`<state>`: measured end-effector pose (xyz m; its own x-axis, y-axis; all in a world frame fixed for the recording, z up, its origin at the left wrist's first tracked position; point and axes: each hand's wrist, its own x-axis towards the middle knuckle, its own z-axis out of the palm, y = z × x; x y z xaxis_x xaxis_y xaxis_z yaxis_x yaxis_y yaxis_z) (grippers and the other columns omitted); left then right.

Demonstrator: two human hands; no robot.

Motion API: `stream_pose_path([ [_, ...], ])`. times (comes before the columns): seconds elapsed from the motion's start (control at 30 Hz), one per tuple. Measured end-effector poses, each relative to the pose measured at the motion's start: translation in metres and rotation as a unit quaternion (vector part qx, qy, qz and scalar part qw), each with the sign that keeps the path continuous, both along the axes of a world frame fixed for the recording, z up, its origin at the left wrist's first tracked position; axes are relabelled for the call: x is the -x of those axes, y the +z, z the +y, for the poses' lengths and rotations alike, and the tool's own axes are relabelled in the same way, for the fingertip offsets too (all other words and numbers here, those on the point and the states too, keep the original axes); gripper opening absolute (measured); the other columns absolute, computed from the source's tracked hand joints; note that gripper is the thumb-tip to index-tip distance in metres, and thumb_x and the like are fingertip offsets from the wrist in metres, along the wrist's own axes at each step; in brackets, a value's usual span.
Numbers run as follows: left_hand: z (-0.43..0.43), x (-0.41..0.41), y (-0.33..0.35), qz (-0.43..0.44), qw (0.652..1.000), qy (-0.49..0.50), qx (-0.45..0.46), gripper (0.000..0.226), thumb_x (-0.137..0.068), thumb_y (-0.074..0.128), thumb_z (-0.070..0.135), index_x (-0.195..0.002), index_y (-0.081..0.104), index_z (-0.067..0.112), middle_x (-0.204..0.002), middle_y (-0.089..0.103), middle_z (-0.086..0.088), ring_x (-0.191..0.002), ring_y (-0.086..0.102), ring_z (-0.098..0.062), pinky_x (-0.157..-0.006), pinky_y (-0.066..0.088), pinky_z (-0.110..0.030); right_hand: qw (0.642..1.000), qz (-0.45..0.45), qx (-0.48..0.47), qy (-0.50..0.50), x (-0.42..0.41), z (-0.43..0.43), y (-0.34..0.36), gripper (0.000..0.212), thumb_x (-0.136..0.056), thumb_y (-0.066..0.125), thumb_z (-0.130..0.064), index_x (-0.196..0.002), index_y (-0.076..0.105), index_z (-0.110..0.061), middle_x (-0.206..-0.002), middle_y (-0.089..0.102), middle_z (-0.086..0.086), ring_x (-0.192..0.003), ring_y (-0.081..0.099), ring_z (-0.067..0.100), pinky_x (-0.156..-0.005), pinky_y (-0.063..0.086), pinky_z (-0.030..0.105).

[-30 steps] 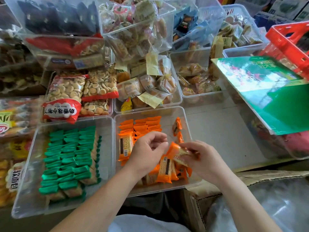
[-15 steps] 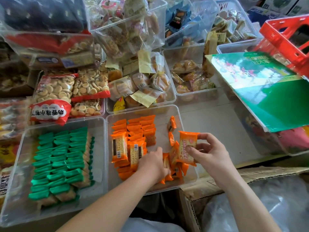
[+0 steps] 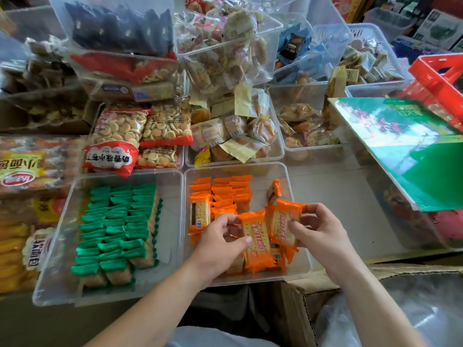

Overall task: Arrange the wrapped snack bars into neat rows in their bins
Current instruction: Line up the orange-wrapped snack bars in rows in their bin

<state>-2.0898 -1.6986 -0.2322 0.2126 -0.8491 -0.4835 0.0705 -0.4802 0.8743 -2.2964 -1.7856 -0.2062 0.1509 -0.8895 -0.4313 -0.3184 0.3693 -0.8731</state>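
Two orange-wrapped snack bars are held above the near half of the clear orange-bar bin [image 3: 288,169], which stands at the near edge of the bench. The left hand [image 3: 220,242] is closed on one bar [image 3: 255,240], gripped along its left edge between thumb and fingers, its printed face turned up. The right hand [image 3: 323,236] is closed on a second bar [image 3: 284,225], pinched at its right side; this bar sits just right of the first and overlaps it slightly. Both bars are held roughly upright, tilted a little.

In the far left part of the same bin, orange bars are stacked in short rows [image 3: 221,190], with one bar [image 3: 199,212] lying face up at the near end of the left row. A single loose bar [image 3: 273,191] leans near the bin's right wall. More orange bars lie loosely under the hands at the near wall.

Just left, touching the orange bin, a second clear bin [image 3: 53,246] holds green-wrapped bars [image 3: 117,226] laid in three tidy overlapping rows. Beyond both bins, bags of small round biscuits [image 3: 117,128] are seen in another clear bin. A green box [image 3: 411,149] lies tilted towards the right edge of the bench.
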Motion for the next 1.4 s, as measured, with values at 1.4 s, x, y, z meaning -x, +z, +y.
stream_pose_path([
  [1.4, -0.014, 0.007, 0.014, -0.029, 0.996, -0.019, 0.088, 0.032, -0.094, 0.077, 0.014, -0.122, 0.067, 0.027, -0.111, 0.077, 0.010, -0.105, 0.071, -0.003, -0.092, 0.058, -0.023, 0.984, -0.077, -0.046, 0.157, -0.026, 0.000, -0.003, 0.047, -0.087, 0.082, -0.012, -0.127, 0.063, -0.029, -0.112, 0.075, 0.001, -0.102, 0.075, 0.024, -0.092, 0.061, 0.052],
])
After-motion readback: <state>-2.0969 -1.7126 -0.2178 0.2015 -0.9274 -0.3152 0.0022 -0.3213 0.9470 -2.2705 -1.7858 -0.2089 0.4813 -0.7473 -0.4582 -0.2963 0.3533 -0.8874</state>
